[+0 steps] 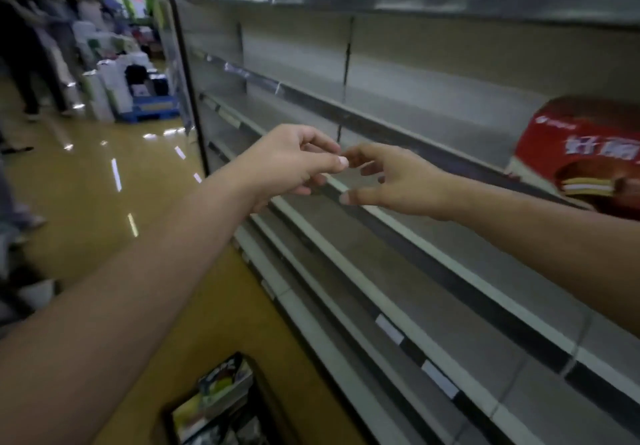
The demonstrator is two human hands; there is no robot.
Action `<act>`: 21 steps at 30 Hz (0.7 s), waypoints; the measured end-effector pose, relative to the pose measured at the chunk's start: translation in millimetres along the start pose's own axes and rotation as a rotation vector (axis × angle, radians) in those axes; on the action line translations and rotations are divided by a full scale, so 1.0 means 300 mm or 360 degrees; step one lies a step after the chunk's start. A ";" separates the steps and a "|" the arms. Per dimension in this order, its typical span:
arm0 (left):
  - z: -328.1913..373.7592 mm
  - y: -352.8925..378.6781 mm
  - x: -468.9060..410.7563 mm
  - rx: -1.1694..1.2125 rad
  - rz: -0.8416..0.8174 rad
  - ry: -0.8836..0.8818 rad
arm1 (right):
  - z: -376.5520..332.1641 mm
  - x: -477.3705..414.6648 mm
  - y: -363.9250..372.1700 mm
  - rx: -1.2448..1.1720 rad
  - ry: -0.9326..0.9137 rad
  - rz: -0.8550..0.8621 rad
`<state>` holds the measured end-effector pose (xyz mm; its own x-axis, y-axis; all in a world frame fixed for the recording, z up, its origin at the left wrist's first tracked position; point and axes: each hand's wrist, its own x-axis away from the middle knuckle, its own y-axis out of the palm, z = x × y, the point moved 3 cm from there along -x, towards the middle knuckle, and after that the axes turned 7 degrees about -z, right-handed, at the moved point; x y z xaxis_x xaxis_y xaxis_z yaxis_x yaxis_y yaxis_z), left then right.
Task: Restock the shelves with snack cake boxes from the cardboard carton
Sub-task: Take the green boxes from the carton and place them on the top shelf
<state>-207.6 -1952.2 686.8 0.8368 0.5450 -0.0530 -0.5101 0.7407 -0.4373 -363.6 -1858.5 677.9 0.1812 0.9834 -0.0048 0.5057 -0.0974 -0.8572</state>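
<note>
barely begun: one red box [585, 153] sits on a shelf [460, 122] at right, more wait in the carton [214, 406] below (left hand [294, 160] and right hand [398, 181] loosely curled, empty).

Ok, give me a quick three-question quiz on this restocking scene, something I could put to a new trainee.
1. True or false: neither the left hand nor the right hand holds a box.
2. Where is the cardboard carton? A, on the top shelf. B, down on the floor at the foot of the shelving. C, on a trolley.
3. Fill in: the snack cake box standing on the shelf at the right is mainly ____.

Key: 1 true; 2 B; 3 red.
</note>
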 end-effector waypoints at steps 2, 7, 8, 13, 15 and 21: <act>-0.097 -0.022 0.001 0.0012 0.0069 -0.0125 | 0.010 -0.079 0.095 -0.0031 -0.0042 -0.0105; -0.340 -0.054 0.021 0.0076 0.0212 -0.0449 | 0.054 -0.267 0.341 -0.0017 -0.0109 -0.0420; -0.386 -0.056 0.025 0.0103 0.0254 -0.0520 | 0.062 -0.300 0.390 -0.0050 -0.0118 -0.0487; -0.601 -0.054 0.052 0.0228 0.0423 -0.0849 | 0.116 -0.449 0.626 -0.0163 -0.0174 -0.0788; -0.681 -0.044 0.062 0.0275 0.0517 -0.0950 | 0.136 -0.497 0.709 -0.0180 -0.0219 -0.0895; -0.881 0.022 0.128 0.0344 0.0640 -0.1292 | 0.195 -0.575 0.931 -0.0226 -0.0225 -0.1179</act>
<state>-126.3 -2030.2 444.7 0.2353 0.8240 0.5155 -0.8256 0.4493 -0.3413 -302.8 -2046.2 409.4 -0.3521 0.8087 0.4712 0.5583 0.5856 -0.5877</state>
